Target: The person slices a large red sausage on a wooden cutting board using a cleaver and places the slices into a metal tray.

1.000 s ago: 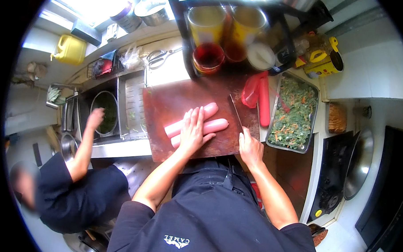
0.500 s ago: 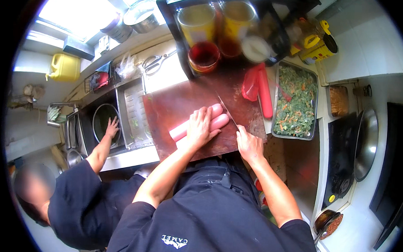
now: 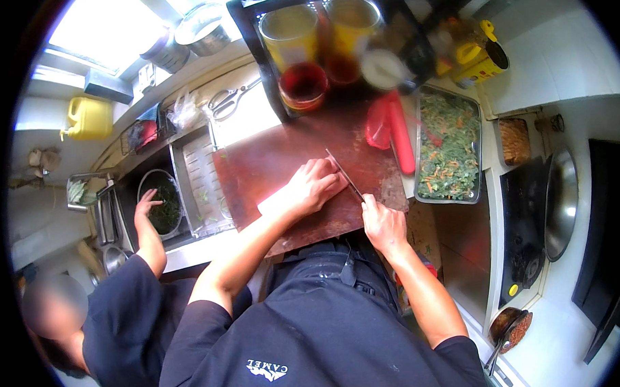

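On a reddish-brown cutting board (image 3: pixel 246 165), pink sausages (image 3: pixel 271 204) lie mostly hidden beneath my left hand (image 3: pixel 313 187). Its fingers are closed over them and press them down. My right hand (image 3: pixel 384 223) is wrapped round the handle of a kitchen knife (image 3: pixel 345 174). The blade stands on edge at the right end of the sausages, close to my left fingertips. Whether it is cutting in cannot be made out. At the board's right edge lies a sausage in red casing (image 3: pixel 403 139), with a crumpled red wrapper (image 3: pixel 377 124) beside it.
Right of the board sits a tray of chopped greens (image 3: pixel 451 147). Behind it, a black rack (image 3: pixel 276 90) holds tins and jars. Scissors (image 3: pixel 228 103) lie at the back left. A co-worker's hand (image 3: pixel 147 207) is over a pot (image 3: pixel 180 209) in the sink. A wok (image 3: pixel 562 209) stands far right.
My left hand has turned and now covers more of the sausages, with its fingers nearer the blade. The knife stays at their right end. The co-worker's hand has lifted leftward from the pot.
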Action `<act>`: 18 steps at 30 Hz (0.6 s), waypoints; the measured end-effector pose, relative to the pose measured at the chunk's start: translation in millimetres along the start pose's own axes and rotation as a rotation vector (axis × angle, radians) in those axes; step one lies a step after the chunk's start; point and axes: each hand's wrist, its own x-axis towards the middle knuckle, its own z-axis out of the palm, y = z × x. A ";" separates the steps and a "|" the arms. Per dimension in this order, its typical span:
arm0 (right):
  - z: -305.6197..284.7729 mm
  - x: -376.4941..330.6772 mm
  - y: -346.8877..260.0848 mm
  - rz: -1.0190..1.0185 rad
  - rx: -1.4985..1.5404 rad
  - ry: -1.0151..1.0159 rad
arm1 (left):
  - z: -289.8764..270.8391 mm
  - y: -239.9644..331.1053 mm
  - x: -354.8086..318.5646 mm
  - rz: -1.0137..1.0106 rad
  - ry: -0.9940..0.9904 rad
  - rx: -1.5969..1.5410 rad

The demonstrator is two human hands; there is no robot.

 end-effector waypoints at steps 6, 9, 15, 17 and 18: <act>4.5 -1.6 1.9 -0.042 -0.040 -0.015 | -0.8 1.8 0.6 -0.001 0.020 0.001; 7.6 1.3 1.8 -0.030 -0.042 -0.064 | -0.7 4.3 -0.9 -0.018 0.031 -0.006; 37.7 7.1 13.0 0.023 -0.008 -0.078 | 2.6 1.9 3.2 -0.011 0.049 -0.037; 35.9 8.3 9.6 0.043 0.000 -0.083 | -1.1 2.9 2.0 0.010 0.073 -0.042; 33.2 7.5 9.5 0.044 -0.004 -0.099 | 1.6 3.0 -1.3 -0.001 0.072 -0.043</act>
